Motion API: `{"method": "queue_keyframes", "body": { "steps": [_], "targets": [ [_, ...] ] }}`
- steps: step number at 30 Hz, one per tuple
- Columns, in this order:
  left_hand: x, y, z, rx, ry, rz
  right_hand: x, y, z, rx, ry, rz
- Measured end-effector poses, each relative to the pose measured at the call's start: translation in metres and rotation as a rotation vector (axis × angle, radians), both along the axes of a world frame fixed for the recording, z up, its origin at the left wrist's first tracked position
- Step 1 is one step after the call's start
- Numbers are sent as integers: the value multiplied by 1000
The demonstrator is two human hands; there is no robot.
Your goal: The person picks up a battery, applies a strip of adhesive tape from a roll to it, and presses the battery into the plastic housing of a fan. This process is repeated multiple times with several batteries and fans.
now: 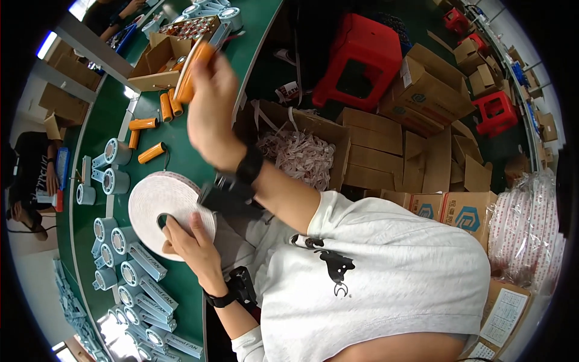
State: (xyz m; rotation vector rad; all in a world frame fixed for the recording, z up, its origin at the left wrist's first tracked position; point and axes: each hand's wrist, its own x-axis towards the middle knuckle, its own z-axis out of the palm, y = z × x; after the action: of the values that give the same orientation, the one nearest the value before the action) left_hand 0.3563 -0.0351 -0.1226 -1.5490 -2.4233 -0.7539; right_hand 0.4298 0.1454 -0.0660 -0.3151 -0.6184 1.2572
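Note:
My right hand (pixel 211 111) is raised over the table edge, its fingers closed round an orange cylindrical battery (pixel 192 78) with a white strip along its side. My left hand (pixel 192 246) rests on a large roll of white tape (pixel 145 208) on the bench. Its fingers reach into the core hole and the thumb presses on the roll. Several orange batteries lie past the roll, one loose battery (pixel 152 152) closest to it. A cardboard box (pixel 154 80) with more batteries stands beyond them. Dark wrist straps with small devices sit on both my wrists.
Light-blue fan housings with handles (pixel 129 271) crowd the green bench (pixel 187 295). A carton of tape scraps (pixel 301 154) stands by my right arm, near a red stool (pixel 362 57) and cardboard boxes (pixel 425 87). Another person's hand (pixel 51 181) shows across the bench.

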Motion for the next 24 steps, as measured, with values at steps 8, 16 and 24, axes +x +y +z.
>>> {"method": "queue_keyframes", "body": {
  "steps": [8,16,24],
  "targets": [
    [-62,34,22,8,89,-356,20,-55,7,725,-486,709],
    [-169,-25,76,-656,71,-326,-55,-149,-48,1462,-1449,1161],
    [-116,-49,68,-538,-253,-503,35,-86,-23,1639,-1560,1171]
  ]
}}
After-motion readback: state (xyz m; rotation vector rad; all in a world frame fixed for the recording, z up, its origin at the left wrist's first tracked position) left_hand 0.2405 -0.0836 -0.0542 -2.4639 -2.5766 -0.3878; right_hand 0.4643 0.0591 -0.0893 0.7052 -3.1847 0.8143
